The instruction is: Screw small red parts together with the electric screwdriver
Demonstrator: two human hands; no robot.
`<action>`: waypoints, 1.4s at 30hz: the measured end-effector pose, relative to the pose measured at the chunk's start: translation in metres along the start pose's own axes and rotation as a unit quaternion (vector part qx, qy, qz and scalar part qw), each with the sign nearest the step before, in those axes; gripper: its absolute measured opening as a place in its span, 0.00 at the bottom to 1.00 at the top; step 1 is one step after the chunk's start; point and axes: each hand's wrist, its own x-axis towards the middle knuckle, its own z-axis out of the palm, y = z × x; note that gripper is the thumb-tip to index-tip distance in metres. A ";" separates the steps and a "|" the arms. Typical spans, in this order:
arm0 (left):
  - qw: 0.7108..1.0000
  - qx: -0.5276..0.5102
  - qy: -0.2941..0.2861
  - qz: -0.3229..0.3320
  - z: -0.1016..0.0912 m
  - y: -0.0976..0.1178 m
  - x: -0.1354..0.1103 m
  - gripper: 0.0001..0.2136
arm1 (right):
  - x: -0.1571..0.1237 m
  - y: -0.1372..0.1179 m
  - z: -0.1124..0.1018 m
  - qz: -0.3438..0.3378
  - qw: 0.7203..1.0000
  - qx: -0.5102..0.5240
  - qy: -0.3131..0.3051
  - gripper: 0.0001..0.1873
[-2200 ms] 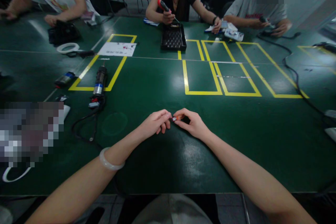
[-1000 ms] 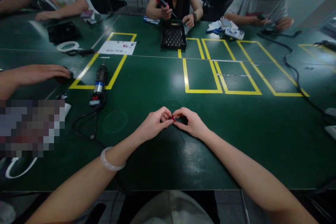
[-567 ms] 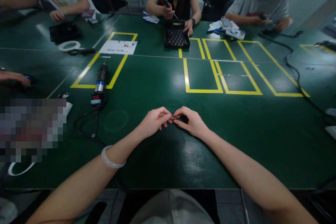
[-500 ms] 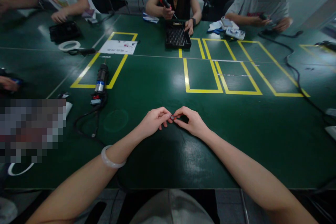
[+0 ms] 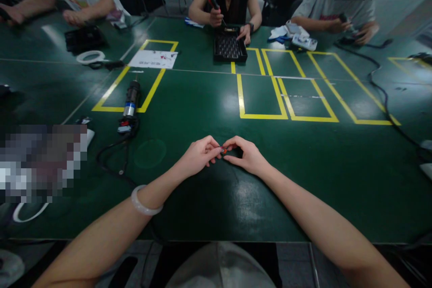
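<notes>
My left hand (image 5: 199, 156) and my right hand (image 5: 245, 155) meet fingertip to fingertip just above the green table (image 5: 209, 112). Both pinch a tiny red part (image 5: 223, 149) between thumb and forefinger. The part is too small to name and is mostly hidden by my fingers. A pale bangle (image 5: 143, 202) circles my left wrist. Both forearms rest on the table's near edge.
An electric screwdriver (image 5: 130, 101) with a black cable (image 5: 111, 162) lies to the left inside yellow tape lines (image 5: 286, 99). Across the table a person holds a red-handled driver (image 5: 212, 1) over a black tray (image 5: 229, 47). Other people sit at the far left and far right.
My hands stay together, turning the red part slightly. A co-worker's hand that reached in at the left edge has withdrawn. The view has shifted a little.
</notes>
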 end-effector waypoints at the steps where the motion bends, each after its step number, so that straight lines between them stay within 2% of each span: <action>1: 1.000 0.001 -0.002 0.001 0.000 0.000 0.000 0.13 | 0.000 0.000 0.000 0.002 1.000 -0.006 0.004 0.12; 5: 1.000 0.006 -0.018 0.006 -0.004 0.001 -0.001 0.13 | 0.000 -0.001 0.001 -0.003 1.000 -0.015 0.010 0.06; 10: 0.999 -0.014 -0.038 0.010 -0.004 0.002 -0.001 0.13 | 0.000 -0.004 0.003 -0.003 1.000 -0.025 0.010 0.10; 17: 0.999 -0.022 -0.028 -0.008 0.002 0.004 0.000 0.14 | 0.000 -0.007 0.006 -0.013 0.998 -0.060 0.017 0.05; 20: 0.999 0.041 -0.021 0.006 -0.005 0.007 -0.002 0.15 | -0.001 -0.005 0.003 -0.011 0.999 -0.047 0.021 0.06; 22: 0.990 0.140 0.009 0.027 -0.018 0.013 -0.006 0.15 | -0.001 -0.003 0.000 -0.001 0.999 -0.040 0.026 0.06; 24: 0.960 0.268 0.068 0.038 -0.037 0.019 -0.013 0.16 | -0.001 0.000 -0.002 0.011 0.999 -0.034 0.032 0.07; 26: 0.915 0.377 0.143 0.032 -0.061 0.023 -0.022 0.17 | -0.002 0.001 -0.003 0.020 0.999 -0.032 0.038 0.07; 30: 0.824 0.495 0.275 0.000 -0.113 0.018 -0.051 0.18 | -0.002 0.001 -0.004 0.018 0.999 -0.039 0.029 0.07; 33: 0.729 0.579 0.353 -0.092 -0.144 0.005 -0.079 0.21 | -0.002 0.000 -0.003 0.016 0.999 -0.040 0.017 0.07; 35: 0.674 0.621 0.364 -0.165 -0.155 -0.006 -0.096 0.24 | -0.001 0.000 -0.004 0.018 0.999 -0.041 0.014 0.07; 37: 0.658 0.639 0.328 -0.227 -0.160 -0.016 -0.108 0.28 | -0.001 -0.001 -0.004 0.017 0.999 -0.043 0.013 0.07; 39: 0.666 0.635 0.280 -0.275 -0.159 -0.024 -0.115 0.32 | -0.001 -0.001 -0.005 0.018 0.999 -0.044 0.012 0.07; 42: 0.671 0.636 0.239 -0.296 -0.151 -0.029 -0.117 0.32 | -0.001 -0.001 -0.005 0.020 0.999 -0.043 0.013 0.08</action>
